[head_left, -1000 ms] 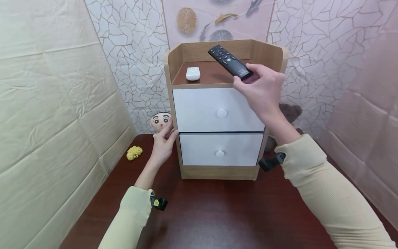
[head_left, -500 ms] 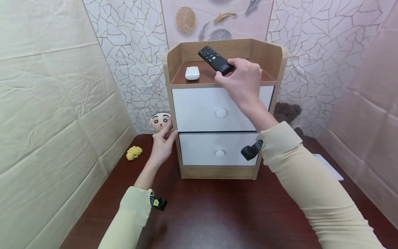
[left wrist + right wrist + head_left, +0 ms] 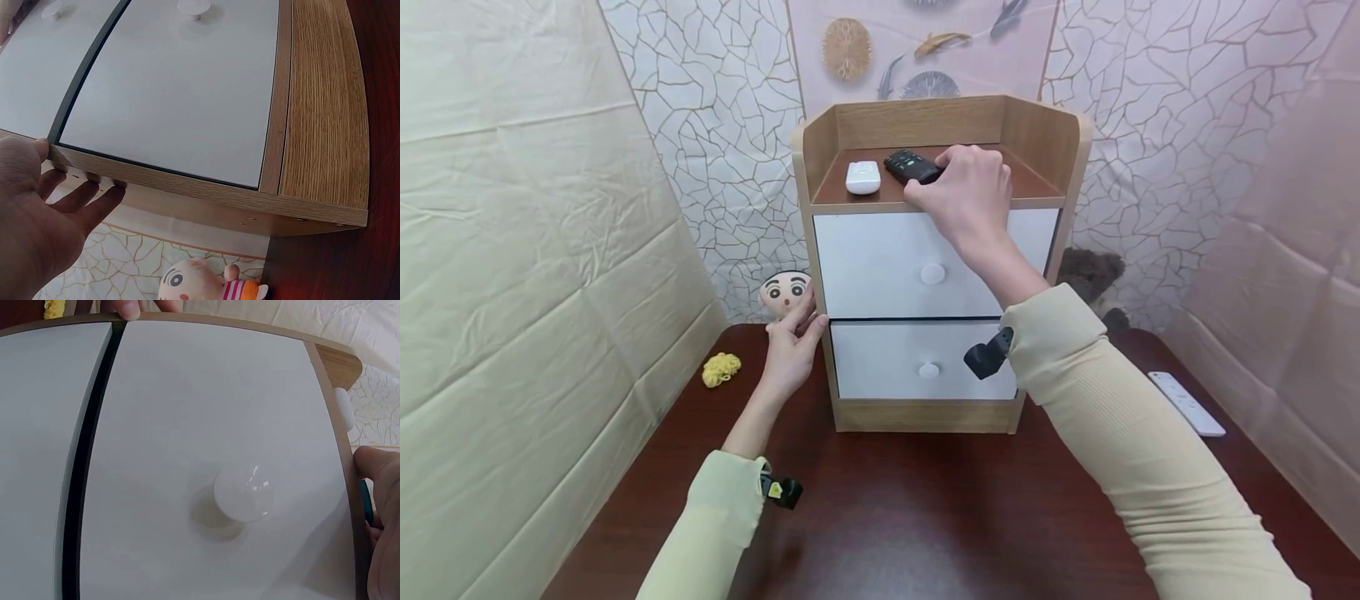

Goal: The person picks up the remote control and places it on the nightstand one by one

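Note:
My right hand [image 3: 966, 196] grips the near end of a black remote control [image 3: 907, 165], low over the brown top shelf [image 3: 895, 193] of a small wooden cabinet [image 3: 925, 415]. To the left of that remote lies a small white remote-like object [image 3: 862, 177]. My left hand [image 3: 790, 354] holds the cabinet's left side edge. In the left wrist view, the left thumb is at the front edge and the fingers [image 3: 94, 203] lie along the side panel. Seen from the right wrist, the right hand [image 3: 384, 506] hides most of the black remote.
Two white drawers, upper [image 3: 880, 267] and lower [image 3: 880, 362], have round knobs and are pushed in. A yellow yarn bundle [image 3: 721, 369] lies left on the dark table [image 3: 910, 517]. A doll [image 3: 784, 292] and brown plush toy [image 3: 1090, 271] flank the cabinet; a white remote [image 3: 1186, 403] lies right.
My right hand has moved left and lowered the black remote from above the cabinet to the top shelf. The left hand stays at the cabinet's side edge.

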Tool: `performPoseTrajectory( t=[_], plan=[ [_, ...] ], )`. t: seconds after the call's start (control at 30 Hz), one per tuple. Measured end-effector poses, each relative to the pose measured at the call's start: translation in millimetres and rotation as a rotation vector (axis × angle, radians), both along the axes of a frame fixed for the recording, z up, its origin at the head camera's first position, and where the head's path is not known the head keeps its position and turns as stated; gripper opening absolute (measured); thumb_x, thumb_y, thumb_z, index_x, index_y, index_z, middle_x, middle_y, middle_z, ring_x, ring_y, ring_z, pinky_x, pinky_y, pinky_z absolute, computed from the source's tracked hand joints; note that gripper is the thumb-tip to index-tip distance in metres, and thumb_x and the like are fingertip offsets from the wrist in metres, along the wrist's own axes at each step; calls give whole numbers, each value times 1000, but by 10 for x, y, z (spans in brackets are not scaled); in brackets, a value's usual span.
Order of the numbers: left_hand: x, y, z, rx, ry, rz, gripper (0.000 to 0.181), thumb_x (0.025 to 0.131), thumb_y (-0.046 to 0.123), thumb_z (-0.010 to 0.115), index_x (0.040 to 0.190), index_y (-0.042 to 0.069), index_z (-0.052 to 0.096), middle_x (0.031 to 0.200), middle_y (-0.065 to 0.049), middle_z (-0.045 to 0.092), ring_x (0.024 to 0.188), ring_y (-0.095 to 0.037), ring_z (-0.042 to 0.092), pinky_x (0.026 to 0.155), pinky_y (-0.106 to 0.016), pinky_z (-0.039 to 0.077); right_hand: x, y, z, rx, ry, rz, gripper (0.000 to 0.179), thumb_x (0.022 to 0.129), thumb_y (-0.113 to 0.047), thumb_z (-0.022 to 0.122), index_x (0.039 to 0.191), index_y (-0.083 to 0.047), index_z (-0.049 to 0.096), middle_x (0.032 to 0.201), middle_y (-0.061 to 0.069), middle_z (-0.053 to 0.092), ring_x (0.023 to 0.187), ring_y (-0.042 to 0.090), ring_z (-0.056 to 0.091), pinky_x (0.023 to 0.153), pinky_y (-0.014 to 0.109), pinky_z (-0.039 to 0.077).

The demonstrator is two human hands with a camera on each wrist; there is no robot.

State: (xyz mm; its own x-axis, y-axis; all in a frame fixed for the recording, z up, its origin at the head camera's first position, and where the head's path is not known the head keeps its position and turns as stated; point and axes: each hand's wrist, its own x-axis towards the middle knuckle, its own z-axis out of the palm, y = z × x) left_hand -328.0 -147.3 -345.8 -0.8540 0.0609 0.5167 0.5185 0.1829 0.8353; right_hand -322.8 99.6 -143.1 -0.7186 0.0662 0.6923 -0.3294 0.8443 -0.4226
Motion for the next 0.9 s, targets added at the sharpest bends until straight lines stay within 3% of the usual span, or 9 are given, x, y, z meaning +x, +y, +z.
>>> performPoseTrajectory(
  t=[0.2, 0.43, 0.9],
  plan=[
    [2, 9, 24, -12, -26, 1, 57, 107, 7, 55, 160, 9, 34, 158, -18, 38, 140, -35, 47, 109, -34, 48, 6, 7, 10, -13, -50, -10, 46, 89, -41, 72, 112, -1, 78, 110, 14, 73, 100, 30, 63, 82, 40, 52],
    [291, 69, 262, -16, -30, -9, 55, 106, 3, 54, 157, 2, 35, 156, -24, 38, 139, -39, 46, 110, -35, 47, 11, 19, 19, 13, -86, 13, 57, 88, -51, 77, 123, -6, 76, 116, 14, 72, 100, 29, 61, 81, 39, 52],
    [281, 63, 245, -5, -28, -17, 55, 106, 3, 54, 158, 2, 34, 157, -23, 38, 139, -38, 46, 110, -35, 47, 55, 40, 22, 24, -126, 110, 46, 96, -39, 74, 127, -4, 73, 113, 14, 72, 102, 26, 59, 82, 37, 49]
  ],
)
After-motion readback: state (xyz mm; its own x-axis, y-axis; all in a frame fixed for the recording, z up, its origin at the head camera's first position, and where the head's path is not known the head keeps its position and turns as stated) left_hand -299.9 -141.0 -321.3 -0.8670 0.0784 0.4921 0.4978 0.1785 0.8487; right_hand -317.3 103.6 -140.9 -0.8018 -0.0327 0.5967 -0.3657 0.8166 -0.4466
